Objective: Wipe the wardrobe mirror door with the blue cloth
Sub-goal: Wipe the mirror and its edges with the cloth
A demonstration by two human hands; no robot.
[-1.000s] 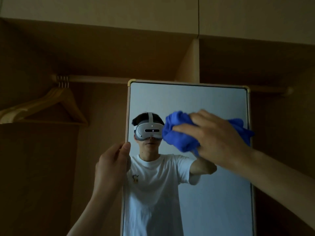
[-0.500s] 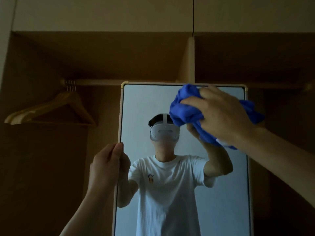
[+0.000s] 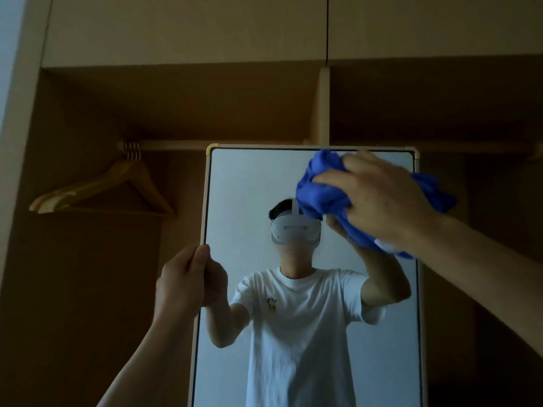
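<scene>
Bulging from under the right grip (image 3: 385, 201), the blue cloth (image 3: 320, 198) is clutched by curled fingers (image 3: 338, 177) against the mirror door (image 3: 249, 186); the door's edge is pinched by the left grip (image 3: 182, 284).

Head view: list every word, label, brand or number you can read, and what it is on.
No text can be read.
Emblem on the white T-shirt reflected in the mirror door: a picture, too blurred for lettering.
Pale patch on the blue cloth, maybe a tag: unreadable.
Reflected headset: no legible brand.
</scene>
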